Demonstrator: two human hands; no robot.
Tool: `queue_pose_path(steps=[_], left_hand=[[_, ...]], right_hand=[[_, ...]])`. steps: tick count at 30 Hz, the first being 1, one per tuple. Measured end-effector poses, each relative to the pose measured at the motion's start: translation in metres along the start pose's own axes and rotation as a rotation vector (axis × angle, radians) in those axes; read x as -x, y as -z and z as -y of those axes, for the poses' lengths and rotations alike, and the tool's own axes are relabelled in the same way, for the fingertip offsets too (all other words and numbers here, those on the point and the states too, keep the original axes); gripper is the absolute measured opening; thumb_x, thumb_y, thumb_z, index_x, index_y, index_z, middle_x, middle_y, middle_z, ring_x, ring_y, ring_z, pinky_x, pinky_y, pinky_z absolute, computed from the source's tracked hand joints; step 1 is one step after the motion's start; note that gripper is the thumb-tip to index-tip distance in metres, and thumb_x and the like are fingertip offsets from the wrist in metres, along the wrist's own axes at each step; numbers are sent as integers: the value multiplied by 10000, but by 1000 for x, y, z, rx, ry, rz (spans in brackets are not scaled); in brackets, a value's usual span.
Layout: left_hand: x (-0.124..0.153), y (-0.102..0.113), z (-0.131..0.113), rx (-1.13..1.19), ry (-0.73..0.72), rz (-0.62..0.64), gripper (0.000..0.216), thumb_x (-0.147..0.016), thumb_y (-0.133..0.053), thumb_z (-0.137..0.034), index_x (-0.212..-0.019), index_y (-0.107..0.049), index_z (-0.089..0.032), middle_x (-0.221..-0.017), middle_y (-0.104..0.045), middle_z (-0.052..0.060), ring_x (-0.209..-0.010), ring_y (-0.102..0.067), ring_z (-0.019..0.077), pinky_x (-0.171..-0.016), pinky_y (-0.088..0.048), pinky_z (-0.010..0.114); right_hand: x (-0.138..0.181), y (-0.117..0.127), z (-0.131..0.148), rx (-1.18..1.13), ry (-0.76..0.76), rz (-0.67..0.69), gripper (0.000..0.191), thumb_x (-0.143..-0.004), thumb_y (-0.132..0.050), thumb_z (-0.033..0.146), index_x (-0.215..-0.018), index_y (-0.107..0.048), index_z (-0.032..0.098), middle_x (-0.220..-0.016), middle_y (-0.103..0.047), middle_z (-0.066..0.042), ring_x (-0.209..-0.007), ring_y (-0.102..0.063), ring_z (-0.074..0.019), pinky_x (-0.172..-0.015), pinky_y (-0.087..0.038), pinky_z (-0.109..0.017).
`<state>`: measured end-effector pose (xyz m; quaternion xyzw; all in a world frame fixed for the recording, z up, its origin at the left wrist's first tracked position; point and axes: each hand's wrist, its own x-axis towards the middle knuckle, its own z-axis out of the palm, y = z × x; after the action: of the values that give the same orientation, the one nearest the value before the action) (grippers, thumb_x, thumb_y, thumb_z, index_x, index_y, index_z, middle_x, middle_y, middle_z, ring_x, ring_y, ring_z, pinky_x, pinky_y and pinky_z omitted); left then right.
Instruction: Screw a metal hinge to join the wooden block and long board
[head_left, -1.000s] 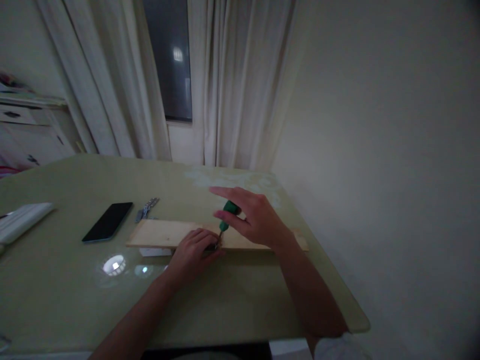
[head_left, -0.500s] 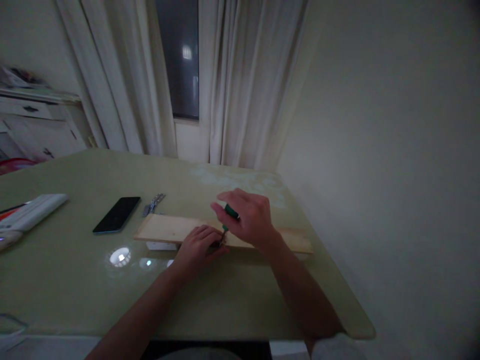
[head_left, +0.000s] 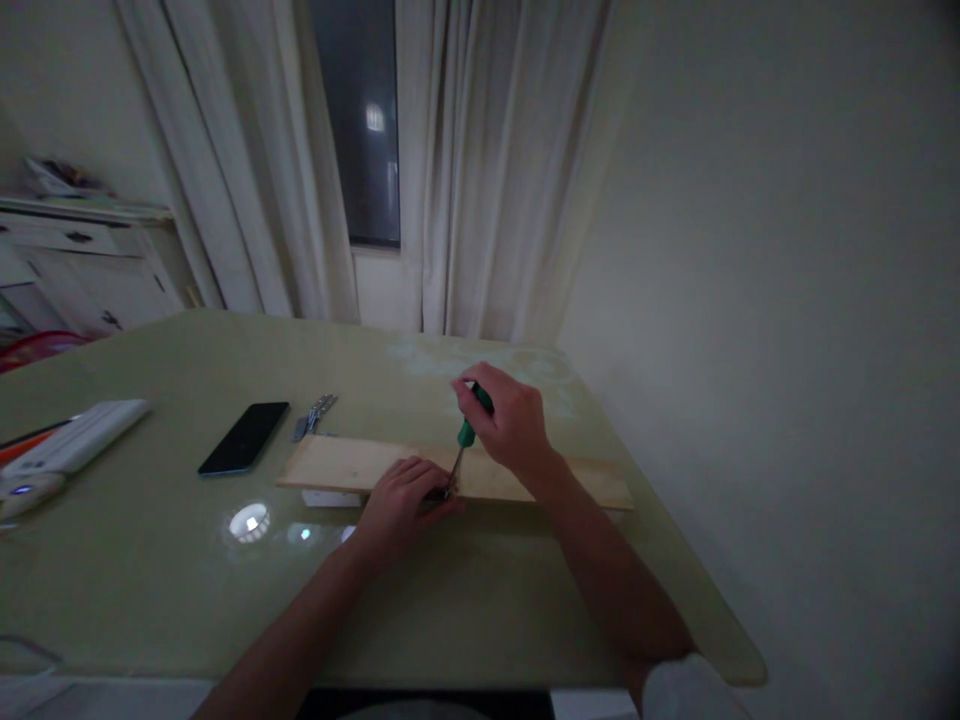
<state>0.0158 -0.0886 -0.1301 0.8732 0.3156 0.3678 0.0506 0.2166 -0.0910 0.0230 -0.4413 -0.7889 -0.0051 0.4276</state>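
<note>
This is a room in a home, dimly lit, with night outside. A dark window (head_left: 356, 120) sits behind long pale curtains (head_left: 480, 160), just beyond the far edge of a glossy green table (head_left: 150, 570). Left of the window stands a white cabinet with drawers (head_left: 82, 265). On the table lie a black phone (head_left: 244, 437) and a white keyboard (head_left: 75, 437). Plain cream walls (head_left: 787, 300) close in to the window's right.
</note>
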Motion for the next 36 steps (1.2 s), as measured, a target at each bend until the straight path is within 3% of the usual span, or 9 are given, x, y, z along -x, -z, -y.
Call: queue_pose_path(steps=[3, 6, 8, 12, 16, 20, 27, 33, 36], left_hand=[[-1, 0, 0, -9, -2, -2, 231, -967, -738, -436, -930, -673, -217, -920, -751, 30, -839, -675, 210, -777, -497, 348], [-1, 1, -1, -22, -1, -16, 234, -962, -744, -435, -920, -665, -218, -857, -726, 19, -803, -661, 212, -753, -482, 347], [0, 0, -1, -27, 4, -22, 222, -965, -743, -423, -929, -661, -220, -860, -724, 18, -814, -660, 216, -761, -476, 351], [2, -1, 0, -35, 1, -2, 195, -983, -724, -402, -951, -658, -222, -910, -741, 20, -855, -668, 217, -786, -472, 356], [3, -2, 1, -46, 9, -3, 210, -989, -713, -427, -958, -663, -225, -895, -730, 21, -837, -663, 212, -773, -466, 350], [2, -4, 1, -62, -2, -4, 192, -993, -709, -399, -933, -646, -227, -885, -720, 20, -834, -645, 214, -773, -449, 356], [2, -3, 0, -94, -1, -2, 200, -984, -723, -396, -943, -630, -224, -878, -708, 16, -831, -638, 214, -759, -446, 357], [2, -5, 1, -104, -25, -25, 189, -1000, -689, -397, -925, -638, -230, -885, -715, 25, -834, -633, 216, -753, -443, 360], [1, -4, 0, -114, -14, -7, 209, -1002, -686, -410, -922, -630, -225, -870, -703, 22, -823, -627, 217, -743, -444, 356]], right_hand=[[3, 22, 6, -226, 133, 305, 485, -1071, -564, 346, -1543, -493, 258, -1394, -689, -93, -1208, -686, -203, -1033, -538, -360], [8, 39, 14, -427, 252, 501, 570, -1090, -475, 214, -1637, -355, 322, -1547, -585, -78, -1307, -640, -173, -1100, -518, -371], [7, 30, 12, -406, 262, 453, 478, -1084, -521, 245, -1556, -489, 316, -1404, -688, -57, -1220, -678, -168, -1070, -528, -354], [-1, -2, 1, -180, 135, -8, 235, -994, -688, 412, -1098, -728, 205, -987, -754, -52, -919, -696, -182, -871, -551, -311], [1, 18, 6, -209, 185, 241, 360, -990, -702, 354, -1320, -672, 214, -1227, -748, -73, -1073, -705, -198, -969, -538, -338], [8, 43, 17, -416, 245, 445, 490, -1079, -528, 214, -1561, -484, 291, -1415, -683, -59, -1247, -662, -168, -1068, -515, -347], [7, 21, 19, -31, 158, 154, 313, -1004, -677, 488, -1125, -724, 204, -1025, -739, -65, -899, -696, -193, -840, -556, -326], [17, 38, 30, -112, 197, 340, 543, -1073, -532, 236, -1600, -414, 295, -1444, -640, -88, -1289, -629, -221, -1096, -512, -404], [9, 26, 17, -123, 165, 255, 413, -1062, -600, 326, -1470, -559, 279, -1286, -706, -68, -1115, -698, -199, -965, -563, -341]])
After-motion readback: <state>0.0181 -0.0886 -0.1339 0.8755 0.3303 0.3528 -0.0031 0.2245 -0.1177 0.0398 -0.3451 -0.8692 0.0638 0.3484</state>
